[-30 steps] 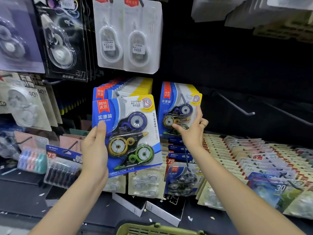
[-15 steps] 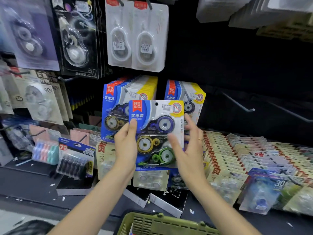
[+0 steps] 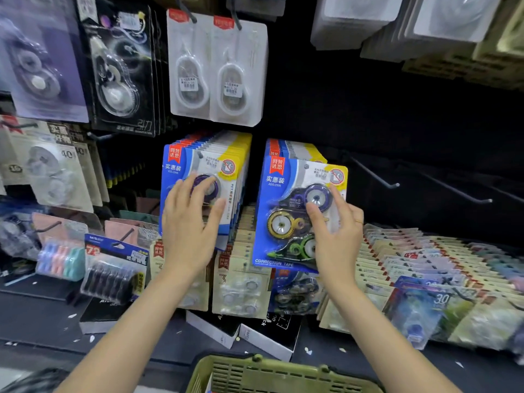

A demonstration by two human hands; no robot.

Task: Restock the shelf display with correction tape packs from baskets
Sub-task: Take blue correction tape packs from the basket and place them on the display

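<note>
Two stacks of blue-and-yellow correction tape packs hang side by side on pegs. My left hand (image 3: 190, 222) lies with spread fingers on the front pack of the left stack (image 3: 198, 165), touching its blister. My right hand (image 3: 337, 236) holds a correction tape pack (image 3: 286, 217) by its right side, thumb on the blister, at the front of the right stack (image 3: 295, 150). This pack shows purple, yellow and green tape wheels. A green plastic basket (image 3: 255, 373) sits at the bottom edge below my arms; its contents are hidden.
White tape packs (image 3: 215, 72) hang above the stacks, black ones (image 3: 119, 69) to their left. Two bare peg hooks (image 3: 377, 174) stick out at the right. Rows of flat packs (image 3: 425, 259) fill the shelf at lower right. Boxes (image 3: 249, 333) lie on the ledge.
My left hand let go of the pack and moved onto the left stack. My right hand carried the pack rightward to the front of the right stack.
</note>
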